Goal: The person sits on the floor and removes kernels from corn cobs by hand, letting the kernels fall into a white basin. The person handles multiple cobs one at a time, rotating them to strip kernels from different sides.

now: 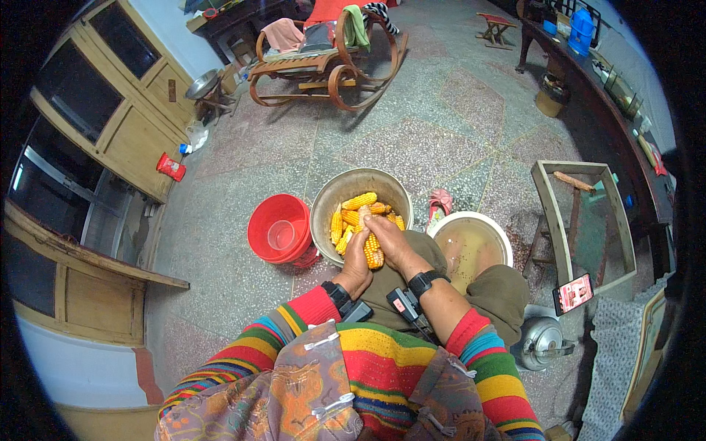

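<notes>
A round metal pot (325, 190) stands before me with several yellow ears of corn (359, 200) in it. Over its near edge my left hand (357, 263) and my right hand (388, 238) meet on a partly shelled ear of corn (373, 252). Its lower end shows yellow kernels, and a pale bare cob end sticks up between my hands. Which fingers press on it is partly hidden. Left of the pot, close beside it, is a red plastic bucket (256, 229) with a clear round container inside. Both wrists wear black straps with small devices.
My feet are in a white basin (504, 237) of cloudy water at the right. A pink slipper (440, 201) lies behind it. Farther right are a wooden-framed tray (551, 220), a phone (573, 294) and a metal kettle (543, 342). A rocking chair (309, 63) stands ahead.
</notes>
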`<state>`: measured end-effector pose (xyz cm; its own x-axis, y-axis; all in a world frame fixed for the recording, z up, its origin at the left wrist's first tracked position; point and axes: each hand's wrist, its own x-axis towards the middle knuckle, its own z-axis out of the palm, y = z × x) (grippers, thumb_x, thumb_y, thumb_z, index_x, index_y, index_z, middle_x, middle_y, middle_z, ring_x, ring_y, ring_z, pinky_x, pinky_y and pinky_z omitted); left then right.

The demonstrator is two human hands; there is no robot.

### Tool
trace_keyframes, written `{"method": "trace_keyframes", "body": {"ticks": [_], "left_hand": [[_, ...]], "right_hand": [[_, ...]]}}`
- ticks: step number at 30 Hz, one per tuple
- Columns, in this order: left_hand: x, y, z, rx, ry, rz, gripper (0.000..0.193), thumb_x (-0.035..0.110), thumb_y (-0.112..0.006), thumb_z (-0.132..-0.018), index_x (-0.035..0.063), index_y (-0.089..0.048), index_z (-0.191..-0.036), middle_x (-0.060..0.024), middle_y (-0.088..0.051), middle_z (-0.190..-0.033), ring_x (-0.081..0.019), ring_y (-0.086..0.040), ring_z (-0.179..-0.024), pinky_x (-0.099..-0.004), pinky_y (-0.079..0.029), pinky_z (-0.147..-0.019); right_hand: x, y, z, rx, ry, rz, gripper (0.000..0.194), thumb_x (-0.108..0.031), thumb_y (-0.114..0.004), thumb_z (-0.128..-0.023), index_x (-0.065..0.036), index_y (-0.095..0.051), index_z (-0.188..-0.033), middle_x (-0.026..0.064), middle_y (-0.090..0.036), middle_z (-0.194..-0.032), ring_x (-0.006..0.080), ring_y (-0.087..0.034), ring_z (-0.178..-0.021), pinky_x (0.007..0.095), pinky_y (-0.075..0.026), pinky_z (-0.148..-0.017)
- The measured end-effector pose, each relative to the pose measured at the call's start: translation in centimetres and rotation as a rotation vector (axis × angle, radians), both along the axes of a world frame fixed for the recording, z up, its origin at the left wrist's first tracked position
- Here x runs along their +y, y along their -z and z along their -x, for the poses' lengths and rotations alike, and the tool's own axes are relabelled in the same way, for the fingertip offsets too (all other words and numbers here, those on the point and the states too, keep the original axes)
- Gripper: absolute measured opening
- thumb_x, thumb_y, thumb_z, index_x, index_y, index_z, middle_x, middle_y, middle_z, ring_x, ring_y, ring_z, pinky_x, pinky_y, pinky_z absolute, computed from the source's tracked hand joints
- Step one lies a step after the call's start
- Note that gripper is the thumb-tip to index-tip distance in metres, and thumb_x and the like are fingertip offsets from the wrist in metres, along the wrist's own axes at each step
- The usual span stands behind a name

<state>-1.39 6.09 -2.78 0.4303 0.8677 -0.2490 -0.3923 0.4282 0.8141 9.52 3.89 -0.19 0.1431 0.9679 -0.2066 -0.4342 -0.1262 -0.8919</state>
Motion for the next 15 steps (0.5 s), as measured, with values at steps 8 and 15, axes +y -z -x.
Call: {"method": "trace_keyframes", "body": {"ticks": [8,15], "left_hand": [[-1.2,-2.5,0.1,-0.009,0.06,-0.045,0.039,0.018,-0.056,-0.09,0.0012,-0.049,-0.124,-0.0078,-0.058,-0.113,-0.0172,-0.056,-0.105,-0.0309,-0.044,-0.091],[-1.7,-4.1,-0.2,0.077,0.083,-0.123,0.04,0.016,-0.056,-0.089,0.0011,-0.048,-0.124,-0.007,-0.058,-0.113,-0.0161,-0.057,-0.102,-0.0294,-0.046,-0.087]], "right_hand": [[0.1,0.6,0.4,-0.003,0.108,-0.048,0.04,-0.037,-0.058,-0.094,0.003,-0.063,-0.095,0.0048,-0.061,-0.087,0.0124,-0.055,-0.08,0.028,-0.046,-0.074],[0.1,0.3,0.4,0.024,0.083,-0.015,0.041,-0.036,-0.061,-0.091,0.004,-0.062,-0.099,0.0073,-0.062,-0.09,0.0135,-0.056,-0.082,0.0284,-0.047,-0.075]]}}
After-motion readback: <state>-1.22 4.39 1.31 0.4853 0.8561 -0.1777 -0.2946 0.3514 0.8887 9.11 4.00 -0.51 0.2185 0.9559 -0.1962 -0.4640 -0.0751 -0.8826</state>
